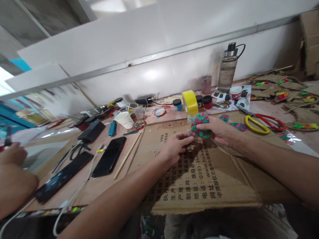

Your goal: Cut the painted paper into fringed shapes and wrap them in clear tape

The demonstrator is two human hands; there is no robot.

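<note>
A small red-and-green patterned piece (199,125) is held over the flattened cardboard (204,179) on the desk (159,116), just below the yellow tape roll (189,102). The right hand (219,129) is clamped on the piece from 3 o'clock. The left hand (174,147) is pinched together at its lower edge, at 7 o'clock; whether clear tape lies between the fingers cannot be told. Scissors (261,122) lie well apart at 3 o'clock, two phones (109,161) at 9 o'clock. Judgement: the piece should be kept taut and level between both hands, so the edge is pressed down without creases.
</note>
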